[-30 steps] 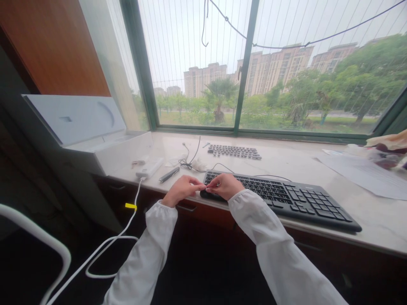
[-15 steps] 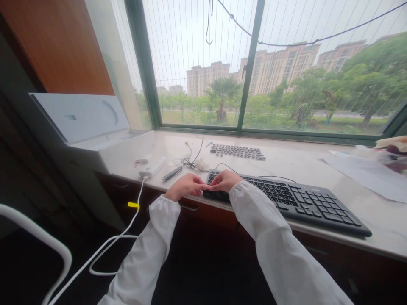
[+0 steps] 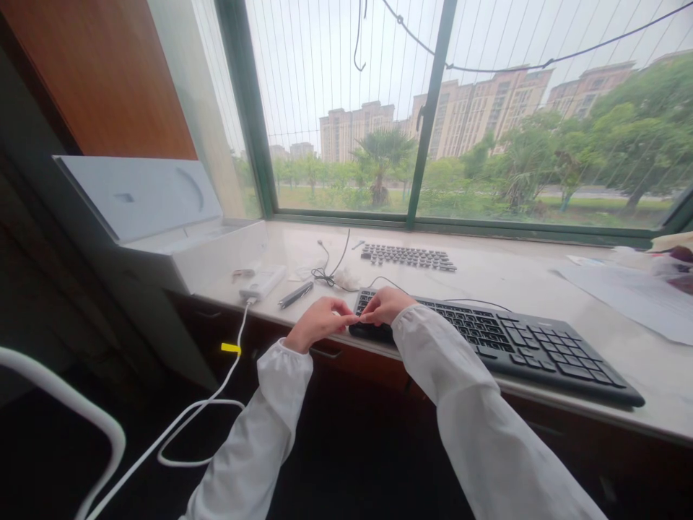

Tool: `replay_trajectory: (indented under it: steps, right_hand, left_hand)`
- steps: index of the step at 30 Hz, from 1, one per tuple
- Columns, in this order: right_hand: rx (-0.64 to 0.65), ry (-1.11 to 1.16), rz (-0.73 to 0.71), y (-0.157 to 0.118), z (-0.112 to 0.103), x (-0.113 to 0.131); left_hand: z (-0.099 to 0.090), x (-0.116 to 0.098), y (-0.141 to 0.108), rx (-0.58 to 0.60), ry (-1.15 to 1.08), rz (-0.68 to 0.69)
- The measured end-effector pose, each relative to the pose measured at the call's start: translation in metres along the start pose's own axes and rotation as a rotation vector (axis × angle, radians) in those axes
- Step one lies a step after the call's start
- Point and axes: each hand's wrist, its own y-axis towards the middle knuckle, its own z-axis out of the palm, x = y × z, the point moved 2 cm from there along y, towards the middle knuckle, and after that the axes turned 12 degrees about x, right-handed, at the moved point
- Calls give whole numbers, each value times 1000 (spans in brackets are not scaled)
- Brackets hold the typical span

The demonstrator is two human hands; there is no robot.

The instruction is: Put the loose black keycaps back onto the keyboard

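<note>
A black computer keyboard (image 3: 520, 334) lies along the sill's front edge, its left end partly hidden by my hands. My left hand (image 3: 320, 319) is closed in a pinch just off that left end. From the other side my right hand (image 3: 387, 306) pinches over the keyboard's left keys, and the fingertips of both hands meet. Whatever sits between them is too small to make out. Behind the keyboard, loose keycaps (image 3: 408, 256) are laid out in rows on the white sill.
A bundled black cable (image 3: 323, 274), a dark pen-like tool (image 3: 296, 295) and a white power strip (image 3: 263, 282) lie to the left. An open white box (image 3: 216, 242) stands at far left. Papers (image 3: 628, 296) lie at right. The window (image 3: 425, 123) rises behind the sill.
The view has shifted slightly. Both hands stay together at the keyboard's left end, with the left hand's fingers a little more spread along the pinch.
</note>
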Motion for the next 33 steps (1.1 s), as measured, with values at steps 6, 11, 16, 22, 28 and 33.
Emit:
replay_trajectory:
  steps: [6, 11, 16, 22, 28, 33]
  right_hand:
    - [-11, 1, 0, -6, 0, 3]
    - [-64, -2, 10, -12, 3, 5]
    - [-59, 19, 20, -12, 4, 5]
    - [-39, 8, 21, -7, 2, 8]
    - [-89, -48, 3, -10, 3, 11]
    - [-141, -79, -8, -16, 7, 10]
  left_hand:
    - [1, -3, -2, -17, 25, 5]
    - [1, -2, -2, -11, 3, -14]
    - [0, 0, 1, 0, -17, -8]
    - [-1, 3, 5, 22, -29, 10]
    - [2, 3, 1, -11, 9, 29]
    - [3, 1, -2, -50, 47, 40]
